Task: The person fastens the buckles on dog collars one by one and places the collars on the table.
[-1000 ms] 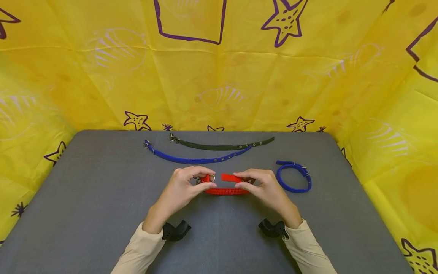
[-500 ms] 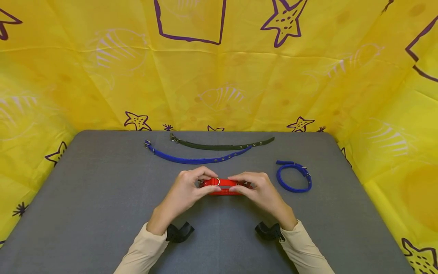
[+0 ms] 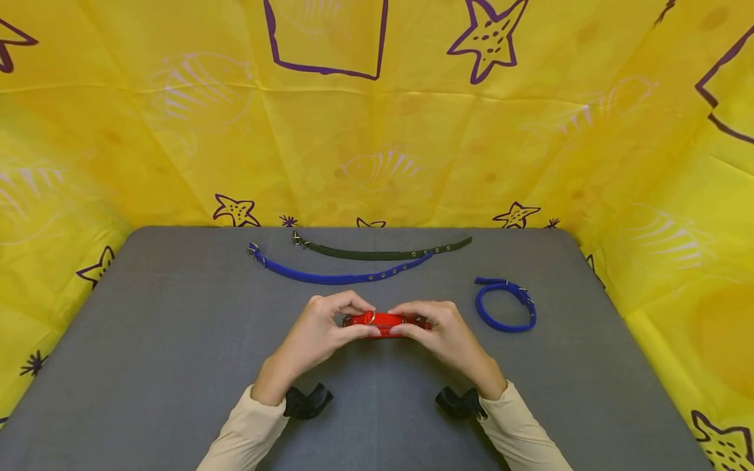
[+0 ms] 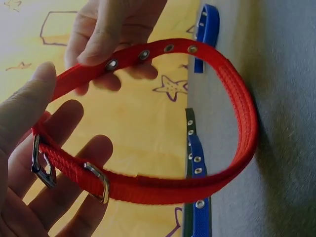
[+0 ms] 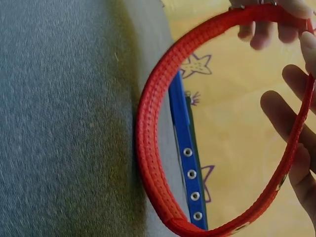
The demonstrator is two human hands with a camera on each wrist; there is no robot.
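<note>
The bench (image 3: 147, 366) is grey, with rounded far corners and a finely textured surface in the wrist views. Yellow cloth (image 3: 377, 118) rises behind its far edge and along both sides, creased in places and printed with purple-outlined starfish and pale striped fish.

Near the middle of the bench, between the two hands, is the red collar (image 3: 387, 319), bent into a loop. The left hand (image 3: 315, 333) has its grip on the buckle end; the right hand (image 3: 446, 332) has its grip on the strap with the metal eyelets, thumb and fingers on either side. Whether the loop's lower edge touches the bench, I cannot tell.

Farther back, a green collar (image 3: 365, 254) and a straight blue collar (image 3: 336, 279) lie stretched out, buckles to the left; the blue one is nearer, its tip meeting the green near the right end. A coiled blue collar (image 3: 505, 327) lies to the right. Beige sleeves (image 3: 241, 428) cover the forearms, and black mounts (image 3: 309, 402) sit at the wrists.
</note>
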